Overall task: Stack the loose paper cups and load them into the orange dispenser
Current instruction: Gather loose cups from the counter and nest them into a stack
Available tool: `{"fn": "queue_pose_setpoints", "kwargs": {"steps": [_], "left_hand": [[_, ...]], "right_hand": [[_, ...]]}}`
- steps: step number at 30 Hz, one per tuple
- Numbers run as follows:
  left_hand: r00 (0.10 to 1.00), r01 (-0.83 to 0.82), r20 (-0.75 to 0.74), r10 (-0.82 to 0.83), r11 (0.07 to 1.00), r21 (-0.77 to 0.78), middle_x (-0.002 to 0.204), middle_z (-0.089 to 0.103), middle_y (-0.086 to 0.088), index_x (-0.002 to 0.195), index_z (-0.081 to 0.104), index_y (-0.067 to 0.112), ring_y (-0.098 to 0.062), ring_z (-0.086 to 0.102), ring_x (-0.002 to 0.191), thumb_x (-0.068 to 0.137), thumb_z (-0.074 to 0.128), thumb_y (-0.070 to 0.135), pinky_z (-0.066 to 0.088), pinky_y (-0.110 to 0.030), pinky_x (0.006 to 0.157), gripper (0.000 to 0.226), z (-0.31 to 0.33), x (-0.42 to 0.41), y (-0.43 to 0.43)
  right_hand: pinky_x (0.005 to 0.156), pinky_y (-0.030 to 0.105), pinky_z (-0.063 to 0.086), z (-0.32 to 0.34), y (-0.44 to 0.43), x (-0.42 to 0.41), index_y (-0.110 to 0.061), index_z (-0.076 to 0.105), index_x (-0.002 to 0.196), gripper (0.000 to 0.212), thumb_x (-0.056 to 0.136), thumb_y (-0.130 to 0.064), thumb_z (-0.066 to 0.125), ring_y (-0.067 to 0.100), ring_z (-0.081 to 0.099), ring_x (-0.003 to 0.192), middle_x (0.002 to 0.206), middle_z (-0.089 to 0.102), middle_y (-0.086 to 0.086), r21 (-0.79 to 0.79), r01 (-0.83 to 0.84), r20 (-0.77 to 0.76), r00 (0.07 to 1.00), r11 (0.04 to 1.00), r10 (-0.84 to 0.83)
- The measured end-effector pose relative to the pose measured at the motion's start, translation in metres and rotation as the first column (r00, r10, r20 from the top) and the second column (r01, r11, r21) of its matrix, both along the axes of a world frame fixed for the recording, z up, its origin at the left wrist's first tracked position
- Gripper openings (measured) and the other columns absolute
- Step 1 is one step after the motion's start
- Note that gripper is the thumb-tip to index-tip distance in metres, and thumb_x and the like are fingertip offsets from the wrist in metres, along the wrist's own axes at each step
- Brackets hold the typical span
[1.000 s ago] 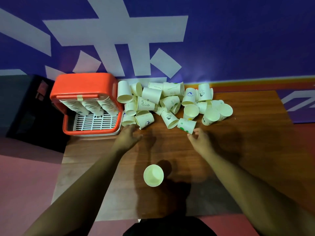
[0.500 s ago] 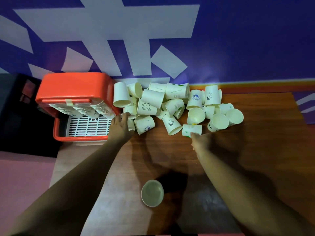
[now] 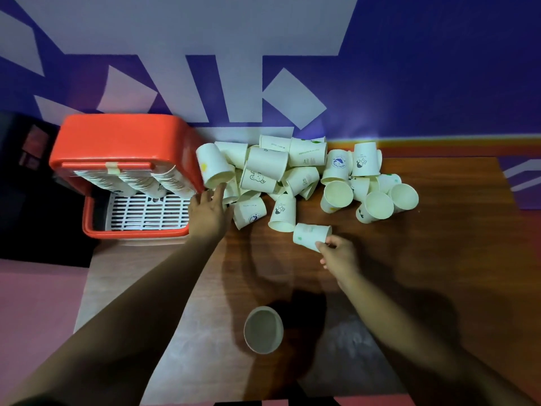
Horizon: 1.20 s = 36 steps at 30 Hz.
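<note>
A heap of loose white paper cups [image 3: 292,177] lies along the back of the wooden table [image 3: 424,273]. The orange dispenser [image 3: 123,145] stands at the back left, with rows of stacked cups [image 3: 152,183] showing in its opening. My left hand [image 3: 209,210] reaches into the left end of the heap, fingers stretched among the cups; whether it holds one is hidden. My right hand [image 3: 339,254] pinches the rim of a cup with green dots [image 3: 310,234] lying on its side. One upright cup [image 3: 263,329] stands alone near the front.
A white slatted tray [image 3: 146,212] sits in the dispenser's base. A blue wall with white shapes [image 3: 292,98] rises right behind the heap. A dark box [image 3: 26,177] stands left of the dispenser. Bare wood stretches to the right of the heap.
My left hand moved forward from the table into the left end of the heap. My right hand closed in on the green-dotted cup and took it by the rim.
</note>
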<state>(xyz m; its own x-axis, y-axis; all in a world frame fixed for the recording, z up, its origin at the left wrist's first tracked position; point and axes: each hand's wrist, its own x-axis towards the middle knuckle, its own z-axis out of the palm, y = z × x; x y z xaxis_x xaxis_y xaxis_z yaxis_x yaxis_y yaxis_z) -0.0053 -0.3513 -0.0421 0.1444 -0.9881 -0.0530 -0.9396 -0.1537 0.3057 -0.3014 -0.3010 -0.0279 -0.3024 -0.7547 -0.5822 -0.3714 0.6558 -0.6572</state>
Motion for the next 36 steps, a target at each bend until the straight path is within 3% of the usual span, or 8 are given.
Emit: {"fn": "queue_pose_setpoints", "kwargs": {"steps": [7, 17, 20, 23, 27, 30, 33, 36], "left_hand": [[0.998, -0.008, -0.07, 0.01, 1.0, 0.03, 0.106, 0.064, -0.026, 0.133, 0.056, 0.014, -0.044, 0.055, 0.102, 0.092, 0.061, 0.025, 0.045, -0.047, 0.087, 0.043, 0.007, -0.007, -0.011], [0.952, 0.051, -0.297, -0.073, 0.996, -0.079, 0.106, 0.062, -0.017, 0.12, 0.064, 0.004, -0.031, 0.062, 0.095, 0.091, 0.066, 0.018, 0.051, -0.037, 0.08, 0.032, 0.027, -0.01, 0.038], [0.914, 0.017, -0.405, -0.039, 0.998, -0.058, 0.106, 0.06, -0.007, 0.114, 0.062, 0.008, -0.018, 0.059, 0.087, 0.093, 0.065, 0.022, 0.042, -0.028, 0.076, 0.025, 0.05, -0.009, 0.059], [0.847, -0.049, -0.531, 0.03, 0.999, -0.021, 0.091, 0.067, -0.003, 0.1, 0.063, 0.017, -0.018, 0.063, 0.08, 0.092, 0.067, 0.032, 0.044, -0.028, 0.066, 0.018, 0.066, -0.004, 0.079], [0.739, -0.159, -0.657, 0.152, 0.986, 0.05, 0.076, 0.063, -0.004, 0.091, 0.059, 0.02, -0.016, 0.057, 0.07, 0.08, 0.078, 0.05, 0.044, -0.031, 0.063, 0.037, 0.079, 0.001, 0.102], [0.774, -0.172, -0.615, 0.15, 0.985, 0.024, 0.065, 0.053, -0.002, 0.085, 0.054, 0.014, -0.011, 0.044, 0.058, 0.079, 0.081, 0.043, 0.035, -0.028, 0.055, 0.041, 0.084, 0.005, 0.118], [0.802, -0.16, -0.584, 0.122, 0.987, -0.014, 0.064, 0.054, 0.001, 0.079, 0.054, 0.013, -0.007, 0.045, 0.056, 0.084, 0.077, 0.038, 0.034, -0.027, 0.053, 0.034, 0.086, 0.01, 0.132], [0.794, -0.138, -0.601, 0.092, 0.99, -0.031, 0.064, 0.058, 0.002, 0.077, 0.055, 0.015, -0.006, 0.047, 0.056, 0.085, 0.077, 0.036, 0.036, -0.03, 0.054, 0.031, 0.089, 0.015, 0.146]], "right_hand": [[0.059, 0.031, 0.052, 0.012, 0.019, 0.005, -0.007, 0.067, 0.103, 0.017, 0.089, -0.016, 0.066, 0.015, 0.059, 0.055, 0.094, 0.069, 0.008, -0.041, -0.017, 0.052, 0.998, 0.999, 0.019], [0.052, 0.022, 0.044, 0.03, 0.03, 0.006, -0.005, 0.066, 0.083, 0.012, 0.086, -0.017, 0.068, 0.013, 0.054, 0.058, 0.079, 0.065, 0.005, -0.129, -0.036, 0.063, 0.997, 0.991, 0.045], [0.061, 0.012, 0.042, 0.045, 0.033, 0.008, -0.008, 0.066, 0.073, 0.013, 0.079, -0.015, 0.074, 0.012, 0.055, 0.073, 0.086, 0.056, 0.001, -0.227, -0.086, -0.06, 0.995, 0.97, 0.074], [0.088, 0.029, 0.048, 0.062, 0.041, 0.013, -0.026, 0.061, 0.065, 0.022, 0.073, -0.015, 0.077, 0.016, 0.057, 0.099, 0.111, 0.049, -0.002, -0.343, -0.145, -0.139, 0.985, 0.928, 0.103], [0.089, 0.021, 0.042, 0.085, 0.066, 0.025, -0.028, 0.053, 0.057, 0.033, 0.071, -0.01, 0.077, 0.013, 0.055, 0.107, 0.116, 0.053, -0.005, -0.378, -0.339, -0.127, 0.941, 0.861, 0.315], [0.091, 0.01, 0.039, 0.098, 0.094, 0.036, -0.028, 0.06, 0.077, 0.023, 0.072, -0.018, 0.08, 0.006, 0.053, 0.109, 0.118, 0.055, -0.008, -0.393, -0.554, -0.147, 0.826, 0.734, 0.544], [0.098, 0.018, 0.041, 0.099, 0.123, 0.042, -0.039, 0.049, 0.125, 0.065, 0.07, -0.034, 0.082, -0.002, 0.049, 0.114, 0.125, 0.052, -0.02, -0.335, -0.638, -0.065, 0.75, 0.694, 0.658], [0.102, 0.022, 0.039, 0.09, 0.145, 0.047, -0.041, 0.038, 0.137, 0.081, 0.067, -0.048, 0.079, 0.002, 0.046, 0.12, 0.133, 0.049, -0.02, -0.273, -0.728, -0.174, 0.681, 0.629, 0.712]]}}
